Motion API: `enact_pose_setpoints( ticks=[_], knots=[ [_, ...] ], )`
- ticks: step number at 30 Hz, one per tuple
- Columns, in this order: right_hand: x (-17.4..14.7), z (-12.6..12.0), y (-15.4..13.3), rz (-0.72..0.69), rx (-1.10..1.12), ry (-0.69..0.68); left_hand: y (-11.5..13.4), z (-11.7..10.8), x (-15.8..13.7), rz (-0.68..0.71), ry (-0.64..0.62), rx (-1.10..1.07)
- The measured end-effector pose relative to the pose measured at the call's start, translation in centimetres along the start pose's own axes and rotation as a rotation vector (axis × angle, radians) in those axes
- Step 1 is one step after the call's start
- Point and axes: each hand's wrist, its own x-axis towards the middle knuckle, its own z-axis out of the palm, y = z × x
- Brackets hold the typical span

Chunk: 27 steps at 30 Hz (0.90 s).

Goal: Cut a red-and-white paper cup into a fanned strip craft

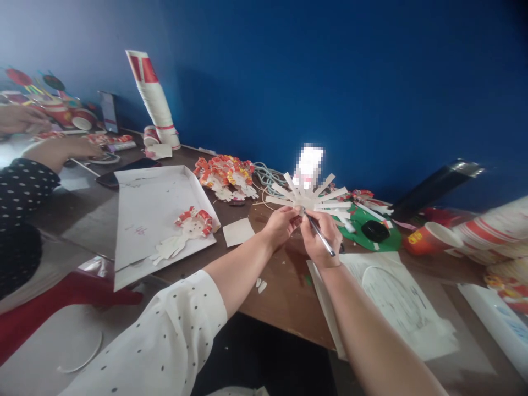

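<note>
My left hand (282, 226) pinches the near edge of a white paper cup (330, 205) that is cut into strips, spread out like rays. A pen (323, 235) with a dark and silver barrel is in my right hand (324, 239), slanting down toward my wrist. My right fingertips meet the cup close beside my left ones. The pen's tip is hidden by my fingers. Behind the cup stands a bright, blurred-out phone screen (308, 165). A small blank card (238, 232) lies left of my left forearm.
Finished paper figures with red curls (226, 173) are heaped near the wall. Another figure (187, 234) lies on a white tray (136, 198). A green disc (390, 236), stacked cups (490, 225) and papers (396, 291) are at right. A co-worker's hand (80, 148) is at far left.
</note>
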Motion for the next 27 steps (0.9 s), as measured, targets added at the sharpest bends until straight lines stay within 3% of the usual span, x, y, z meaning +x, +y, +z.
enact_pose_setpoints(
  ticks=[27],
  knots=[
    [-0.12,0.44,-0.02,-0.034,-0.056,0.026,-0.47,-0.34,0.74,-0.054,0.007,-0.009]
  ],
)
